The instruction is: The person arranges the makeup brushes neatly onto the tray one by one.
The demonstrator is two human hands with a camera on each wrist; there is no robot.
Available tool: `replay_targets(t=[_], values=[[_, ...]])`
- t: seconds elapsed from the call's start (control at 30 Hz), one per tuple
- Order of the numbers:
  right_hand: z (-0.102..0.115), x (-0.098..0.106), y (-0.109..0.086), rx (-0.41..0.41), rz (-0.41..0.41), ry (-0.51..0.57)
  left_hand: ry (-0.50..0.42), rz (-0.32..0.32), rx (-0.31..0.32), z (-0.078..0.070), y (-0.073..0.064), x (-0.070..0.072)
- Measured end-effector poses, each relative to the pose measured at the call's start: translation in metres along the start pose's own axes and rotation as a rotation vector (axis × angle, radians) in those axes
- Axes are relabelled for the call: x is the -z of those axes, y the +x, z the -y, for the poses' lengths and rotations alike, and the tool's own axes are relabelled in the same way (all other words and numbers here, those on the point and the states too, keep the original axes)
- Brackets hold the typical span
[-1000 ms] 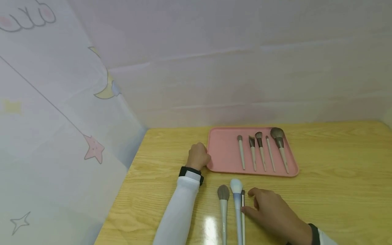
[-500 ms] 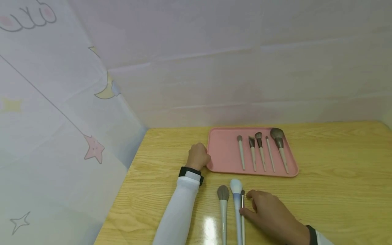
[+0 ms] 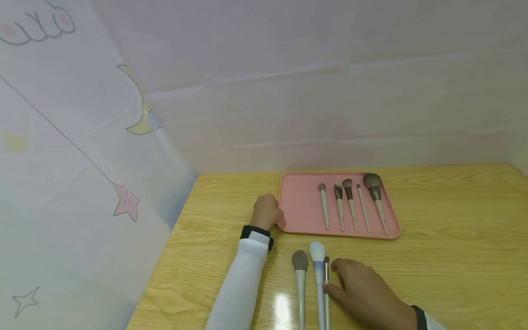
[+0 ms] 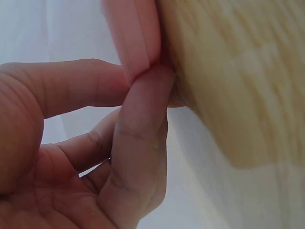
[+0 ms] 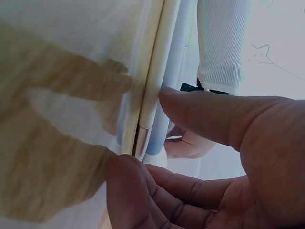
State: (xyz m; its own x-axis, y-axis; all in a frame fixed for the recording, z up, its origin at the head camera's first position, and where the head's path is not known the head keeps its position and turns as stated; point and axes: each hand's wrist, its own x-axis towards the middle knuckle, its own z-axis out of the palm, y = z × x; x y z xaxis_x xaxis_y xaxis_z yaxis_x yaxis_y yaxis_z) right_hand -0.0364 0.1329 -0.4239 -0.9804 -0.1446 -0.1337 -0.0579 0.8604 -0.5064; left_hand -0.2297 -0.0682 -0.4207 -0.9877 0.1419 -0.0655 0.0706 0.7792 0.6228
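Observation:
My left hand (image 3: 266,211) pinches the left rim of a pink tray (image 3: 301,201); the left wrist view shows the thumb and a finger on the tray edge (image 4: 138,38). Several makeup brushes lie side by side in the tray, including a large fluffy one (image 3: 373,188). My right hand (image 3: 367,288) rests beside a thin flat makeup brush (image 3: 327,302). Its thumb touches the handle, and a gap separates thumb and index finger in the right wrist view. Against the thin brush lies a white-headed blue makeup brush (image 3: 318,270). Farther left is a grey-headed makeup brush (image 3: 300,275).
A wooden table (image 3: 453,220) carries everything. Behind it hangs a pale backdrop cloth (image 3: 288,114), and a printed cloth wall (image 3: 82,183) stands to the left. The left forearm in a white sleeve (image 3: 241,284) reaches across the left part of the table.
My right hand has shifted slightly to the left and nearer, along the thin makeup brush. My left hand and the tray stay in place.

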Motion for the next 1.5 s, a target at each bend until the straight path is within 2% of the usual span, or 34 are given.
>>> replay_targets(t=[0.2, 0.33, 0.57, 0.8, 1.03, 1.23, 1.5], values=[[-0.0037, 0.0024, -0.0017, 0.048, -0.03, -0.065, -0.003, 0.002, 0.001, -0.0002, -0.0004, 0.0001], [-0.0054, 0.004, -0.0028, 0.063, -0.043, -0.072, 0.006, 0.002, -0.002, -0.0008, 0.0002, 0.0003], [-0.0031, 0.0028, -0.0017, 0.048, 0.003, -0.035, 0.003, 0.004, 0.0, -0.0012, 0.0003, 0.0004], [-0.0044, 0.0041, 0.0003, 0.011, 0.005, -0.046, -0.007, -0.002, 0.001, -0.0005, -0.0012, 0.0004], [-0.008, 0.0043, 0.002, 0.043, -0.042, -0.046, -0.017, 0.008, 0.015, -0.0009, -0.0019, 0.0009], [-0.0063, 0.0049, 0.0035, 0.015, -0.05, 0.005, -0.016, 0.013, 0.023, -0.0011, -0.0014, 0.0011], [-0.0087, 0.0056, 0.0061, 0.029, -0.079, -0.061, -0.02, 0.021, 0.033, -0.0009, -0.0003, 0.0011]])
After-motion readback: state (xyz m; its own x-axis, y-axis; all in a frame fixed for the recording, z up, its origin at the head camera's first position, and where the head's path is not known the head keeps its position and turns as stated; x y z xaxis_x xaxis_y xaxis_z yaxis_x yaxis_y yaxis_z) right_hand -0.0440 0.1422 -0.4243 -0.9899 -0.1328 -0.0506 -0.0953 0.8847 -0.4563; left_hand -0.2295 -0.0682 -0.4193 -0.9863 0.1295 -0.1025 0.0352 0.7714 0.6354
